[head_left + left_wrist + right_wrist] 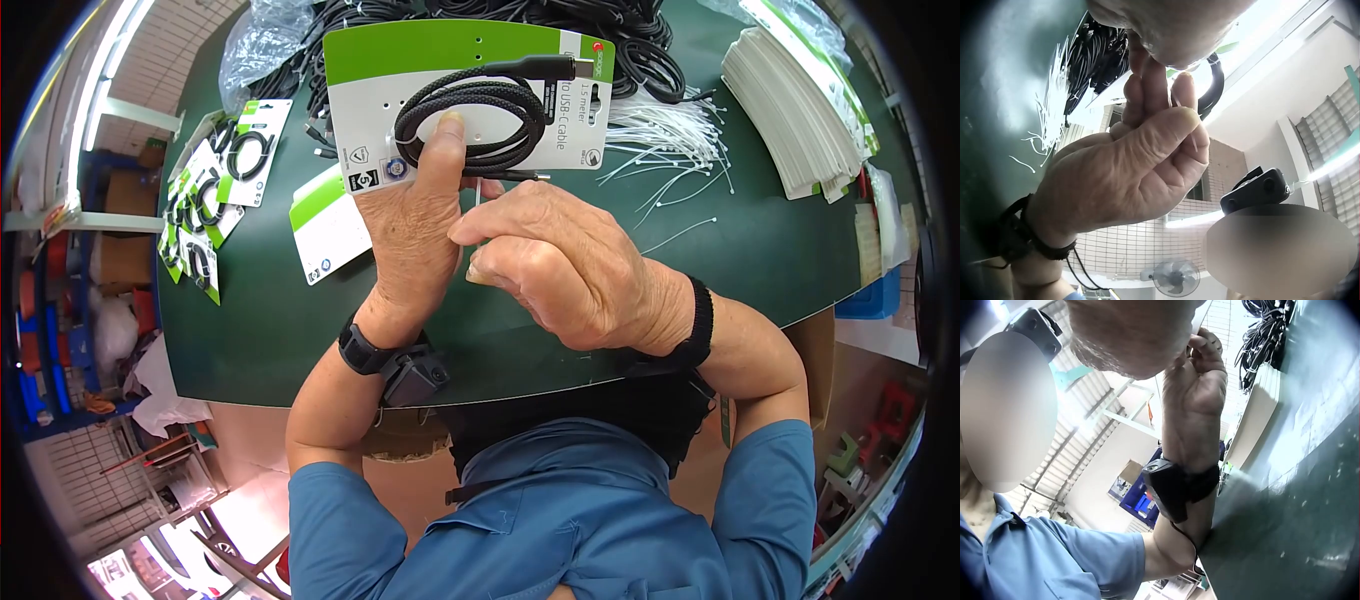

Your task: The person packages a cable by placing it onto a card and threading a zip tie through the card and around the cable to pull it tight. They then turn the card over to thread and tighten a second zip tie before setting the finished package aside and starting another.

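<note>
My left hand (pixel 415 225) holds up a green-and-white backing card (pixel 400 55), thumb pressed on its front. Under that thumb lies a coiled black braided USB-C cable (pixel 520 110), one plug by the card's right end. Just below the card's lower edge, my right hand (pixel 575 265) pinches a thin white cable tie (pixel 478 192) between thumb and curled forefinger. From underneath, the left wrist view shows the right hand (pixel 1129 169) with the tie (pixel 1195 142) poking past its fingers. The left fingers behind the card are hidden in the head view.
Loose white cable ties (pixel 665 140) spread to the right of the card, with a stack of backing cards (pixel 790 115) beyond. Carded cables (pixel 250 155) lie at left, near another card (pixel 325 240). Black cables (pixel 640 50) and a plastic bag (pixel 262 50) line the back.
</note>
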`<move>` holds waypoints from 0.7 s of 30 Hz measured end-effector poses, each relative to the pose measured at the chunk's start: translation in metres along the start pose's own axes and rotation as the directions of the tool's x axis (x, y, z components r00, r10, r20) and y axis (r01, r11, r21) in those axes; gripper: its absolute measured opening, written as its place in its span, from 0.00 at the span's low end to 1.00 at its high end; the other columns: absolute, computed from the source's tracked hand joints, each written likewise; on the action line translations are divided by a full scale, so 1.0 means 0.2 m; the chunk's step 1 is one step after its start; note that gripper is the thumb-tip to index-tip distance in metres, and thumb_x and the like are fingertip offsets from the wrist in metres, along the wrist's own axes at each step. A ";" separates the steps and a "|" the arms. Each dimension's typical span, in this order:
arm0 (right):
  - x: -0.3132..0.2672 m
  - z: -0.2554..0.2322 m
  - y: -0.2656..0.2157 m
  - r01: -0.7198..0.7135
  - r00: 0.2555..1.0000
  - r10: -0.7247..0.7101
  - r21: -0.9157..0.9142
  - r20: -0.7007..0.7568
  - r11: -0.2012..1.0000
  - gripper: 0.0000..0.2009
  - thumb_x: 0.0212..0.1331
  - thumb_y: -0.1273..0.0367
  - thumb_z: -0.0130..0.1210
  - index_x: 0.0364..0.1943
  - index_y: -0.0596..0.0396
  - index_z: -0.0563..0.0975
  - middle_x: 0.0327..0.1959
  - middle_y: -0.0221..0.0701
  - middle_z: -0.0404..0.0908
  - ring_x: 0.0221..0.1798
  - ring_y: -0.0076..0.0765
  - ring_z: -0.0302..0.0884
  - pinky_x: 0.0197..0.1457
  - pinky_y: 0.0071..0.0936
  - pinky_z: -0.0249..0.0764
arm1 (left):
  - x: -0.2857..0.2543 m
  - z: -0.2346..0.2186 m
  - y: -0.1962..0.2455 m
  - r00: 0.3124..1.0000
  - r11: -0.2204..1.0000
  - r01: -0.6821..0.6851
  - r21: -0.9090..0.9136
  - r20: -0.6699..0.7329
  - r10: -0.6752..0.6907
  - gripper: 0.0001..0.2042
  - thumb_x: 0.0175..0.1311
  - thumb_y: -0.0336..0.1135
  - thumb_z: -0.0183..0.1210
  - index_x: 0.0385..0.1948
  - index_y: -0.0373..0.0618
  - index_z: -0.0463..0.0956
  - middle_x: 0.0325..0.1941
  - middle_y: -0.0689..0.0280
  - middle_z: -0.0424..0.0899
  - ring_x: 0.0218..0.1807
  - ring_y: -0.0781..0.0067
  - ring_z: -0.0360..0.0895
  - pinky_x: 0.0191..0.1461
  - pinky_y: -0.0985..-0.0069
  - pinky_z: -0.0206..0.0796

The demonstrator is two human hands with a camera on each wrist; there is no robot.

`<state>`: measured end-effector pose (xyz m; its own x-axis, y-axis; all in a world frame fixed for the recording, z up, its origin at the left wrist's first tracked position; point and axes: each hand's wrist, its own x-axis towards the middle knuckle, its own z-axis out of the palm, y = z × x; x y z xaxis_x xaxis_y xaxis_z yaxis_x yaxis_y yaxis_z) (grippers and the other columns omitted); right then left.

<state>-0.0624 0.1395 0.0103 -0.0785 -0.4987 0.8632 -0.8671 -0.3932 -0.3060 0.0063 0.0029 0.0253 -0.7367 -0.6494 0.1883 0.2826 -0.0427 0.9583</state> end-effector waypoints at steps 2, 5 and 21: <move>0.00 0.01 0.01 0.010 1.000 -0.010 0.003 -0.006 1.000 0.16 0.52 0.82 0.70 0.40 0.63 0.74 0.46 0.49 0.85 0.39 0.47 0.85 0.39 0.39 0.84 | 0.00 -0.01 0.00 1.000 1.000 0.002 -0.001 0.003 -0.002 0.14 0.74 0.35 0.65 0.54 0.41 0.78 0.44 0.67 0.85 0.37 0.80 0.81 0.37 0.80 0.76; -0.01 0.02 0.01 0.028 0.999 -0.028 0.011 -0.016 1.000 0.15 0.52 0.82 0.70 0.40 0.63 0.74 0.46 0.49 0.85 0.39 0.47 0.86 0.39 0.39 0.84 | 0.01 -0.01 0.00 1.000 1.000 0.008 -0.001 0.008 -0.008 0.15 0.74 0.35 0.65 0.55 0.41 0.77 0.44 0.66 0.85 0.36 0.80 0.81 0.37 0.80 0.76; -0.01 0.00 0.02 0.044 0.999 -0.047 0.100 0.020 0.994 0.13 0.56 0.79 0.68 0.40 0.61 0.75 0.46 0.47 0.85 0.39 0.46 0.86 0.41 0.41 0.84 | 0.01 0.00 -0.01 0.999 0.998 0.025 -0.053 -0.020 -0.026 0.10 0.74 0.28 0.61 0.52 0.38 0.75 0.44 0.63 0.85 0.34 0.77 0.83 0.26 0.77 0.76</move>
<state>-0.0662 0.1389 0.0077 -0.0279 -0.4953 0.8683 -0.8159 -0.4906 -0.3061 0.0044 0.0012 0.0243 -0.7311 -0.6635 0.1591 0.2965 -0.0989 0.9499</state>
